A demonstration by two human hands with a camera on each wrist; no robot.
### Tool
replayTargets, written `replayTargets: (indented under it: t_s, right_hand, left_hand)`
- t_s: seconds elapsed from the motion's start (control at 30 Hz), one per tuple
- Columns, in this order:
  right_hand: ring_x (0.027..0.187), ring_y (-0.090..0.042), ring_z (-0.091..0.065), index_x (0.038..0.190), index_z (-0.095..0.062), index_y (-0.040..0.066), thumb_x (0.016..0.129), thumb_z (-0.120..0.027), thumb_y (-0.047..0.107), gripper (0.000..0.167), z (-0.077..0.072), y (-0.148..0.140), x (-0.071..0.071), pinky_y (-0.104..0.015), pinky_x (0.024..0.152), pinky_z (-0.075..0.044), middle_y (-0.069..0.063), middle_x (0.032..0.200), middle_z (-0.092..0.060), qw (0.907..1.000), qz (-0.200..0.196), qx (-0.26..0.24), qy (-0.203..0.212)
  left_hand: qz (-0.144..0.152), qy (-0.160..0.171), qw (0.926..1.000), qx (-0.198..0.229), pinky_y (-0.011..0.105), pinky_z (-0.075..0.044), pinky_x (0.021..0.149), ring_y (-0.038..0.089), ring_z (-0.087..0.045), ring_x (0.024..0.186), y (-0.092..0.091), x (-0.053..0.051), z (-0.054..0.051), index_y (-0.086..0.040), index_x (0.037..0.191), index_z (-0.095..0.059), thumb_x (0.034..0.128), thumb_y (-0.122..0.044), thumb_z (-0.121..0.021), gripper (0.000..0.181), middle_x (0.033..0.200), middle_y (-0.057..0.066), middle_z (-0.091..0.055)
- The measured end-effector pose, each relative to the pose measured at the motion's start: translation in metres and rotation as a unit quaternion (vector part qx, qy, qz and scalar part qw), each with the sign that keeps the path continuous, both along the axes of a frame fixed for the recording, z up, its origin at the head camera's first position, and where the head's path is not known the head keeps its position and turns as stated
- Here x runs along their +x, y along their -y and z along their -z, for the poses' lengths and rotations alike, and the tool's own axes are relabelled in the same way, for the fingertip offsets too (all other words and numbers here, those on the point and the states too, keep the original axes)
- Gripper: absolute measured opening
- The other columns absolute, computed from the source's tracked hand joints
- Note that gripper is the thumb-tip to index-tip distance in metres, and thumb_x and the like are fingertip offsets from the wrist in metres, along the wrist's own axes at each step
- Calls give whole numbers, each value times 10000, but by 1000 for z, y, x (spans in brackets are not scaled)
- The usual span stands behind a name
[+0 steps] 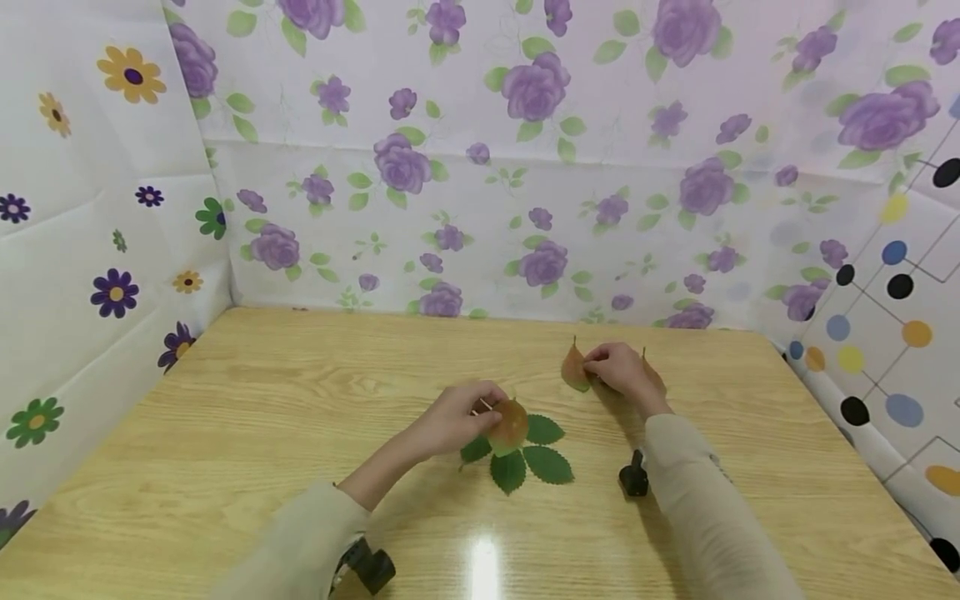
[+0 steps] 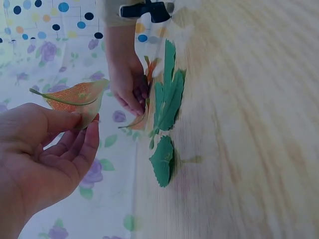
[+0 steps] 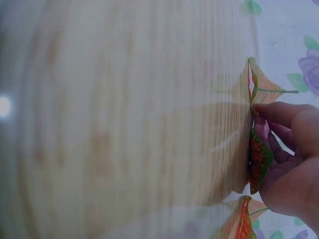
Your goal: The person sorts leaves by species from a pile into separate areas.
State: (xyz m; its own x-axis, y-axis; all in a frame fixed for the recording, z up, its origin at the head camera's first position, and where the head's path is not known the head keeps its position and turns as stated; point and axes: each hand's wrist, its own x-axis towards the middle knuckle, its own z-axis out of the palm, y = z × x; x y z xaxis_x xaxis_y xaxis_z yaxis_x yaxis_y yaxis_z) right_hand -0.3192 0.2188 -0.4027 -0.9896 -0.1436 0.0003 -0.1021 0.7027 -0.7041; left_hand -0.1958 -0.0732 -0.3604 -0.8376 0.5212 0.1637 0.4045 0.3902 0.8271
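My left hand (image 1: pixel 463 417) pinches an orange-red leaf (image 1: pixel 510 427) with a greenish tip, held up above several green serrated leaves (image 1: pixel 549 464) on the table. The left wrist view shows that orange leaf (image 2: pixel 75 99) between thumb and fingers, its stem standing out to the left. Farther back, my right hand (image 1: pixel 617 367) pinches the edge of another orange leaf (image 1: pixel 574 369) lying on the table. Under the right palm lies a red leaf with a green edge (image 3: pixel 260 162), hidden in the head view. One more orange leaf (image 1: pixel 654 375) shows beside the right wrist.
The wooden table (image 1: pixel 300 417) meets a back wall covered in purple-flowered cloth (image 1: pixel 480 208). Patterned cloth also hangs at left and right. Each sleeve carries a small black wrist device (image 1: pixel 633 477). Light glares on the table's near part.
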Motion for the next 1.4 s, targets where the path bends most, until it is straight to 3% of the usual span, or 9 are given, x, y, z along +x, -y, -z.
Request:
replayTargets:
  t_s: [0.13, 0.37, 0.63, 0.8, 0.93, 1.13, 1.4]
  right_hand:
    - [796, -210, -611, 1009, -681, -46, 940, -603, 82, 165, 0, -2, 1, -302, 691, -506, -140, 915, -678, 10000, 22, -30, 4]
    - [810, -220, -605, 999, -693, -36, 940, -608, 88, 162, 2, -6, 1, -336, 734, -501, -125, 914, -681, 10000, -33, -44, -46]
    - [848, -265, -601, 971, -708, -4, 937, -603, 107, 157, 5, -5, 0, -412, 804, -492, -110, 903, -681, 9999, -2, 89, -141]
    - [811, -246, -598, 961, -705, -6, 929, -609, 107, 152, 7, -3, 0, -402, 788, -492, -103, 860, -682, 9999, 31, 83, -93]
    - [807, -236, -595, 964, -691, -7, 935, -603, 113, 152, 5, 0, -1, -392, 772, -494, -100, 868, -673, 9999, 73, 80, -79]
    - [837, -253, -580, 959, -677, 0, 941, -597, 129, 153, 4, 4, -3, -393, 772, -489, -108, 903, -658, 9995, 109, 254, -133]
    - [864, -273, -567, 953, -659, 1, 934, -599, 118, 132, 4, 3, -3, -412, 795, -480, -119, 922, -642, 9992, 171, 306, -173]
  left_hand:
    - [-160, -99, 9998, -82, 253, -528, 674, 175, -608, 861, -9, -14, 1, -5, 1069, -645, 932, 18, -593, 149, 955, 57, -640]
    - [-418, 185, 9990, -5, 281, -525, 722, 186, -596, 873, -26, -37, 5, 13, 1090, -637, 929, 7, -603, 165, 933, 61, -625]
    - [-957, 114, 9949, -303, 345, -536, 783, 285, -617, 951, -50, -75, 14, 49, 1108, -618, 898, -3, -644, 217, 992, 141, -645]
    - [-1170, 481, 9918, -208, 294, -537, 710, 274, -627, 878, -67, -91, 16, 57, 1044, -576, 872, 42, -657, 191, 949, 151, -634]
    - [-1323, 510, 9894, -299, 297, -534, 717, 291, -629, 891, -76, -102, 19, 64, 1029, -570, 854, 65, -663, 198, 960, 172, -640]
    - [-1595, 374, 9836, -759, 359, -525, 812, 327, -607, 991, -78, -112, 27, 71, 1040, -593, 842, 49, -665, 211, 1040, 192, -635]
    - [-1801, 166, 9777, -1068, 354, -514, 763, 286, -589, 873, -79, -119, 31, 72, 1002, -618, 836, 85, -634, 167, 966, 164, -634]
